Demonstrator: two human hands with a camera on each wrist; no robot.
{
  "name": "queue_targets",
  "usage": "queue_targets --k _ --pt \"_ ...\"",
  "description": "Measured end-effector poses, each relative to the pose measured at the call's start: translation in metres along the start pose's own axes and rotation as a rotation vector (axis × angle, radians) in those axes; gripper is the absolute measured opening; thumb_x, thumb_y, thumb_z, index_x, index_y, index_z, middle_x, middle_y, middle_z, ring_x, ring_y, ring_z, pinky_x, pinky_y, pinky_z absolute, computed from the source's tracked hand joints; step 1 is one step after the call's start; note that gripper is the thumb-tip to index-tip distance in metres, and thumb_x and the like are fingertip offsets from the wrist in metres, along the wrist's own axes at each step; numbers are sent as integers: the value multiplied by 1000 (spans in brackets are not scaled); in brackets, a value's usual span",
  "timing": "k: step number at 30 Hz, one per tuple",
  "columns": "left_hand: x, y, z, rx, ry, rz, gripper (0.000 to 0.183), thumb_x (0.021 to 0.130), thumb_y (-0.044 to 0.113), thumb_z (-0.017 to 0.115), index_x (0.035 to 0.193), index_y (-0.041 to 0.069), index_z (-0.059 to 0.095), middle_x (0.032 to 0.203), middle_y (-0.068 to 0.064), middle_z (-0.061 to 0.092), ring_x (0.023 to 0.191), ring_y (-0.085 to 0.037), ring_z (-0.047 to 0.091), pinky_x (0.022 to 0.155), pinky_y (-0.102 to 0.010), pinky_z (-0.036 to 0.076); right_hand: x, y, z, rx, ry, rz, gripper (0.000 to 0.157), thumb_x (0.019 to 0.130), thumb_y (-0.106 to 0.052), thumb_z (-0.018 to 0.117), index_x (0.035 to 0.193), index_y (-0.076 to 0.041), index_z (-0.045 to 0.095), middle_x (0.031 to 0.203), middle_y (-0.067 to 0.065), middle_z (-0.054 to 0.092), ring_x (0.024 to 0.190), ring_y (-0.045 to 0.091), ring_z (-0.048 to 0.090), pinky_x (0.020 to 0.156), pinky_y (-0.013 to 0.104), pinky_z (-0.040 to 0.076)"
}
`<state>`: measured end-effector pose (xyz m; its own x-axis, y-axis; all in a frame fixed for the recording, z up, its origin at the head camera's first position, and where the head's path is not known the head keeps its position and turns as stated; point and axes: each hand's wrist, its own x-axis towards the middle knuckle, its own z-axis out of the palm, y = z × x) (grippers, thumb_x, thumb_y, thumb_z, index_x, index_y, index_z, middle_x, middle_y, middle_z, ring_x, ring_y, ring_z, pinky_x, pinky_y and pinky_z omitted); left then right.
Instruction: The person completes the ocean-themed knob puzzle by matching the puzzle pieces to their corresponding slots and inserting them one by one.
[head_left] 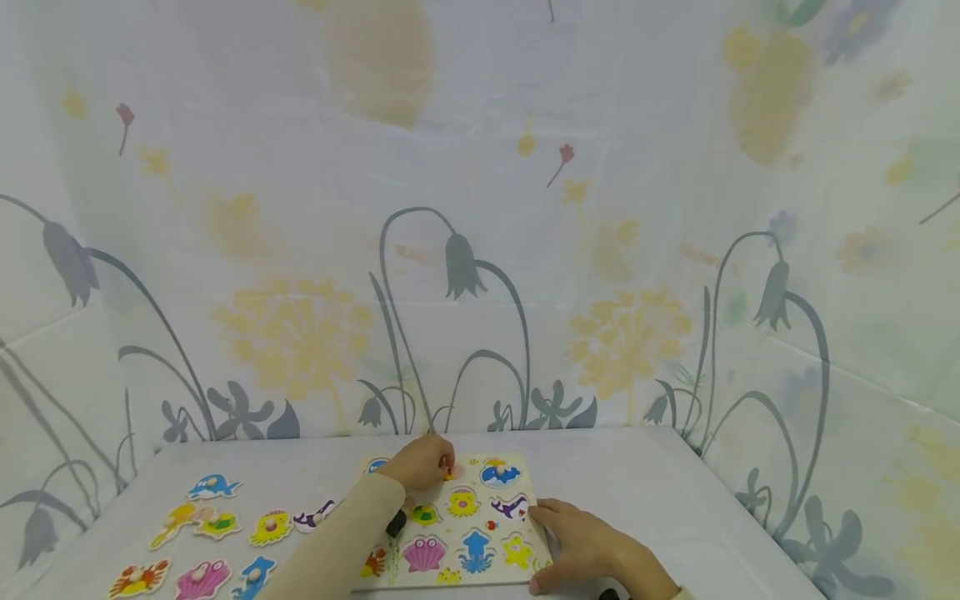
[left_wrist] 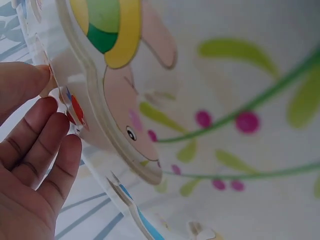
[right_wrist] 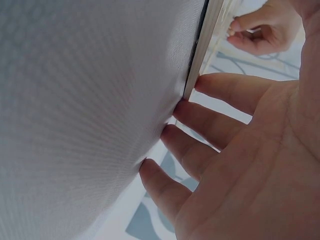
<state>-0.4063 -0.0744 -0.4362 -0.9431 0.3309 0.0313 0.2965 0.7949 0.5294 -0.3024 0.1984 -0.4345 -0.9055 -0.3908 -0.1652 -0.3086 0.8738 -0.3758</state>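
Observation:
A wooden peg puzzle board with sea-animal pictures lies on the white table. Over its far middle, my left hand pinches a small puzzle piece between thumb and fingers; part of the piece shows red in the left wrist view, the rest hidden behind the fingertips. A blue whale piece with a knob sits at the board's far right corner. At the right edge, my right hand rests with fingers spread and fairly straight. In the right wrist view, its fingertips touch the table and the board's side.
Loose knobbed pieces lie left of the board: a blue whale, a yellow seahorse, a turtle, a yellow octopus, a crab, a pink shell and a blue squid. A flower-printed curtain stands behind.

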Motion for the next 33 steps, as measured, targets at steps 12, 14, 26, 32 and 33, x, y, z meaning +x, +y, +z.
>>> queue_targets --k 12,14,26,32,33 --pt "-6 -1 -9 101 -8 89 7 84 14 70 89 16 66 80 5 53 79 -14 49 75 -34 43 0 -3 -3 -10 -1 -2 93 61 -58 79 138 -16 49 144 8 43 131 35 39 100 61 32" --pt "-9 0 -11 120 -10 116 9 83 14 69 91 15 66 81 5 55 79 -14 49 75 -34 43 0 -3 -2 -12 1 -3 93 61 -58 79 138 -16 49 144 9 43 131 36 39 100 61 32" --pt "-24 3 -15 126 -82 91 21 82 17 69 103 17 67 90 5 54 81 -14 50 75 -34 47 2 1 1 13 3 9 93 59 -58 80 137 -16 51 143 10 44 131 38 39 99 63 31" --pt "-30 6 -18 123 -111 55 28 82 20 71 109 17 66 95 3 55 82 -15 50 78 -35 48 2 1 1 11 8 10 93 59 -58 80 136 -16 52 142 10 45 130 38 40 98 64 32" --pt "-32 6 -18 125 -114 60 29 82 21 72 109 16 66 96 3 56 82 -14 51 78 -35 48 2 1 1 13 7 8 93 59 -58 80 136 -16 52 142 10 45 129 38 40 98 64 32"
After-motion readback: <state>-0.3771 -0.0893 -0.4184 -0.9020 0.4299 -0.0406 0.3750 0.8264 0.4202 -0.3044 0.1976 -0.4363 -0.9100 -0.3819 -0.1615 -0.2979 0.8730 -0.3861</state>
